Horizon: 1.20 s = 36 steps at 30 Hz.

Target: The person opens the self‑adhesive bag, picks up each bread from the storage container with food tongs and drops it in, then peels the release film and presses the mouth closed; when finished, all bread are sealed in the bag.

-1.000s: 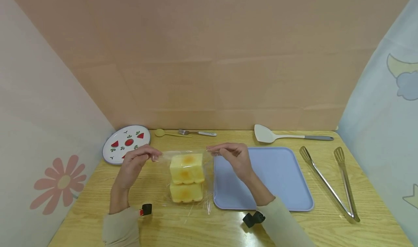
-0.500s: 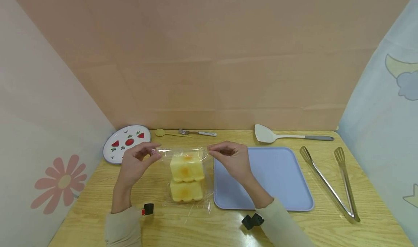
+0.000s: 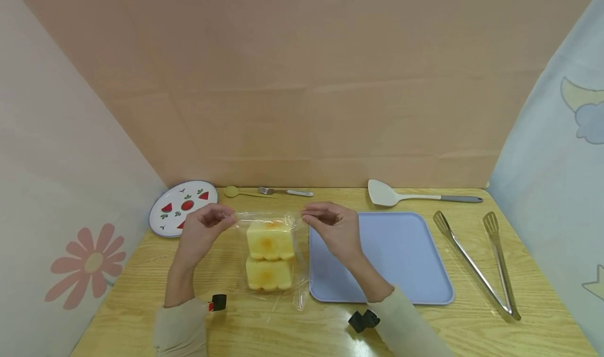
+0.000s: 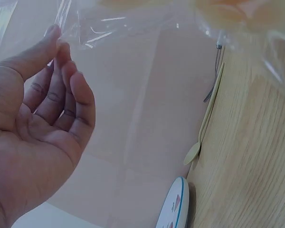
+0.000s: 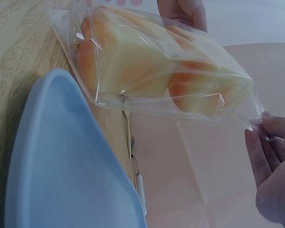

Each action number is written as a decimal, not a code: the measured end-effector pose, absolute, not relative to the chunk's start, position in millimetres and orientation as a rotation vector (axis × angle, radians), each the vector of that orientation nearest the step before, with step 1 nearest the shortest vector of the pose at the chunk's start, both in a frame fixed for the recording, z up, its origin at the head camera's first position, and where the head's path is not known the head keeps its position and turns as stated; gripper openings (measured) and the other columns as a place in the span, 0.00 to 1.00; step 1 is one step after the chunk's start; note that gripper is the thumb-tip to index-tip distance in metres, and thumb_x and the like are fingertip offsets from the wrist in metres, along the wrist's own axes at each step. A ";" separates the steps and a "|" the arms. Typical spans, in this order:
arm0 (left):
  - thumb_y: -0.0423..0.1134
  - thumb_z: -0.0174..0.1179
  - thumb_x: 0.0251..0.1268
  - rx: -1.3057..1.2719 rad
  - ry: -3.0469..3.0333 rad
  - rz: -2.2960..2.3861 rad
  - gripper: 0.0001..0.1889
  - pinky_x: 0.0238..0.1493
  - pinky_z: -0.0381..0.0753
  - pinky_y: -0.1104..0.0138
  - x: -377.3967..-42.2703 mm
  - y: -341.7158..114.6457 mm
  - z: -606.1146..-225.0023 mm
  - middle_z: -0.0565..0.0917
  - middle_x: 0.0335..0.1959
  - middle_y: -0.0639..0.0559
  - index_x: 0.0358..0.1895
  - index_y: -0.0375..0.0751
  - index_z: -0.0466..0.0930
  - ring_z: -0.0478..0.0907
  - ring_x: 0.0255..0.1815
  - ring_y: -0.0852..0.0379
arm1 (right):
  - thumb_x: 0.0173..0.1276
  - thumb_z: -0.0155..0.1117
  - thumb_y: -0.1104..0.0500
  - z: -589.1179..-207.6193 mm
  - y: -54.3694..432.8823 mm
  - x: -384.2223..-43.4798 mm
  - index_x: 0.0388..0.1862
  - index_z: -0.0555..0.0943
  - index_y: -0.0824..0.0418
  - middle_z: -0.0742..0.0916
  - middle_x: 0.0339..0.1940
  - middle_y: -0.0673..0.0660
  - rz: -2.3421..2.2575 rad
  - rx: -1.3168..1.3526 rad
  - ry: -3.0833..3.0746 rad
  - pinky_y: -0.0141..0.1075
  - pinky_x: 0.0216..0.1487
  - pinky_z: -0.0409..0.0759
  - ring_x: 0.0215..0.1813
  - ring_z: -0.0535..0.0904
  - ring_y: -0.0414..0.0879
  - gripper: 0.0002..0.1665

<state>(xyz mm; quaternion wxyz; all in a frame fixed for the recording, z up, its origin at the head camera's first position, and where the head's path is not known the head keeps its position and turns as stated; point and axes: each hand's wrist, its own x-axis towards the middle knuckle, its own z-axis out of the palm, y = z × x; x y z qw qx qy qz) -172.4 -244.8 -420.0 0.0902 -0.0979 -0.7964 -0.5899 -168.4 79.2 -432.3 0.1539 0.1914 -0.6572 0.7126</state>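
A clear plastic bag [image 3: 302, 294] with two pale yellow bread loaves [image 3: 270, 240], browned in spots, is in the middle of the head view. The loaves sit one above the other. My left hand [image 3: 200, 235] pinches the bag's upper left corner between thumb and fingers; the left wrist view also shows this hand [image 4: 47, 123] at the crinkled film [image 4: 114, 28]. At the upper right corner, my right hand [image 3: 336, 236] pinches the film. From the right wrist, the bread [image 5: 133, 61] appears tilted inside the bag, with the right hand [image 5: 278, 166] at its gathered end.
A blue tray [image 3: 401, 257] lies right of the bag, partly behind the right forearm. Metal tongs [image 3: 476, 273] are farther right. Along the back are a white spatula [image 3: 384, 193], a fork [image 3: 297, 193], a yellow spoon [image 3: 232, 191] and an oval plate [image 3: 174, 197].
Both hands have changed their hold on the bag's top edge, thumbs now coming up against the fingers. The top edge has risen slightly and stretches straighter between them. The left hand has shifted a little right.
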 end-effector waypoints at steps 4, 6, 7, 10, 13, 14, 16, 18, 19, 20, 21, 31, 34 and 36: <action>0.28 0.71 0.76 -0.318 -2.375 -1.743 0.07 0.48 0.85 0.74 -174.7 -241.1 -421.6 0.87 0.38 0.60 0.48 0.26 0.85 0.84 0.42 0.61 | 0.66 0.78 0.77 -430.7 79.9 -168.2 0.48 0.91 0.74 0.94 0.42 0.71 2.058 0.511 -1.902 0.34 0.46 0.93 0.42 0.94 0.38 0.12; 0.27 0.70 0.77 -0.338 -2.378 -1.738 0.07 0.48 0.85 0.74 -175.7 -239.9 -422.4 0.88 0.40 0.59 0.48 0.26 0.84 0.84 0.43 0.61 | 0.67 0.78 0.77 -430.6 80.3 -168.7 0.48 0.91 0.73 0.94 0.42 0.70 2.057 0.494 -1.913 0.34 0.45 0.92 0.42 0.93 0.37 0.11; 0.27 0.70 0.77 -0.353 -2.373 -1.751 0.07 0.49 0.85 0.74 -176.0 -239.6 -422.7 0.89 0.42 0.58 0.48 0.26 0.83 0.85 0.45 0.62 | 0.67 0.78 0.77 -431.0 80.3 -169.2 0.48 0.91 0.74 0.94 0.42 0.70 2.057 0.488 -1.918 0.34 0.45 0.93 0.42 0.93 0.37 0.11; 0.27 0.66 0.80 -0.420 -2.346 -1.846 0.08 0.53 0.87 0.73 -177.3 -238.7 -424.0 0.92 0.47 0.55 0.49 0.22 0.80 0.89 0.49 0.61 | 0.66 0.78 0.77 -432.6 80.5 -171.5 0.48 0.91 0.74 0.94 0.42 0.70 2.060 0.469 -1.928 0.35 0.46 0.93 0.42 0.93 0.37 0.12; 0.26 0.62 0.83 -0.467 -2.290 -1.987 0.10 0.55 0.90 0.69 -178.9 -236.6 -425.6 0.94 0.47 0.54 0.51 0.17 0.75 0.92 0.50 0.60 | 0.66 0.78 0.78 -435.0 80.8 -173.5 0.48 0.90 0.75 0.94 0.42 0.70 2.074 0.460 -1.925 0.35 0.46 0.93 0.42 0.93 0.36 0.12; 0.26 0.61 0.84 -0.468 -2.281 -2.012 0.10 0.54 0.90 0.69 -179.6 -235.8 -426.5 0.95 0.46 0.55 0.51 0.17 0.73 0.93 0.49 0.60 | 0.66 0.78 0.78 -435.1 80.8 -173.7 0.48 0.90 0.75 0.94 0.43 0.71 2.078 0.458 -1.921 0.35 0.46 0.93 0.42 0.93 0.37 0.12; 0.26 0.59 0.85 -0.460 -2.264 -2.046 0.11 0.51 0.92 0.67 -180.7 -234.1 -428.1 0.95 0.44 0.56 0.53 0.16 0.72 0.93 0.47 0.61 | 0.66 0.77 0.78 -436.3 80.9 -174.2 0.48 0.90 0.75 0.94 0.43 0.71 2.087 0.457 -1.913 0.35 0.46 0.93 0.42 0.93 0.37 0.12; 0.26 0.58 0.86 -0.446 -2.264 -2.039 0.10 0.49 0.92 0.66 -181.6 -232.9 -429.9 0.95 0.44 0.58 0.53 0.16 0.72 0.93 0.45 0.61 | 0.66 0.77 0.79 -437.8 80.7 -174.7 0.48 0.90 0.75 0.94 0.43 0.71 2.088 0.456 -1.912 0.35 0.46 0.93 0.42 0.93 0.36 0.12; 0.26 0.58 0.86 -0.443 -2.261 -2.037 0.10 0.48 0.93 0.65 -182.0 -232.3 -430.7 0.95 0.45 0.57 0.54 0.17 0.72 0.93 0.45 0.61 | 0.66 0.77 0.79 -438.6 80.6 -175.0 0.48 0.90 0.75 0.94 0.42 0.71 2.086 0.450 -1.917 0.35 0.45 0.93 0.42 0.93 0.36 0.12; 0.26 0.57 0.86 -0.441 -2.263 -2.029 0.10 0.47 0.93 0.65 -182.3 -231.7 -431.3 0.95 0.45 0.57 0.54 0.17 0.72 0.93 0.44 0.61 | 0.66 0.77 0.79 -439.7 80.7 -175.5 0.48 0.90 0.75 0.94 0.43 0.71 2.084 0.448 -1.922 0.35 0.46 0.93 0.42 0.93 0.36 0.12; 0.26 0.57 0.86 -0.436 -2.260 -2.031 0.10 0.46 0.94 0.64 -182.6 -231.1 -431.8 0.95 0.46 0.56 0.55 0.17 0.72 0.94 0.44 0.60 | 0.66 0.77 0.79 -440.6 80.8 -176.1 0.48 0.90 0.76 0.94 0.43 0.71 2.083 0.443 -1.930 0.35 0.46 0.93 0.42 0.93 0.36 0.12; 0.32 0.57 0.89 -0.314 -2.404 -2.015 0.13 0.53 0.91 0.65 -184.5 -227.2 -435.4 0.93 0.52 0.36 0.62 0.24 0.72 0.92 0.48 0.62 | 0.70 0.73 0.79 -452.3 82.0 -185.0 0.58 0.87 0.77 0.93 0.46 0.72 2.180 0.283 -1.965 0.36 0.46 0.93 0.40 0.94 0.40 0.18; 0.32 0.55 0.90 -0.329 -2.411 -2.034 0.16 0.55 0.91 0.65 -184.7 -227.5 -436.7 0.89 0.58 0.26 0.67 0.24 0.69 0.92 0.49 0.61 | 0.72 0.70 0.80 -454.5 80.8 -186.3 0.62 0.85 0.76 0.93 0.48 0.74 2.259 0.252 -1.933 0.37 0.46 0.93 0.41 0.94 0.41 0.20; 0.32 0.53 0.91 -0.331 -2.397 -2.074 0.18 0.56 0.91 0.63 -185.1 -227.7 -438.2 0.87 0.60 0.24 0.71 0.23 0.66 0.92 0.50 0.60 | 0.73 0.68 0.80 -455.4 79.9 -186.8 0.64 0.85 0.76 0.92 0.50 0.75 2.301 0.227 -1.920 0.38 0.48 0.93 0.42 0.94 0.42 0.21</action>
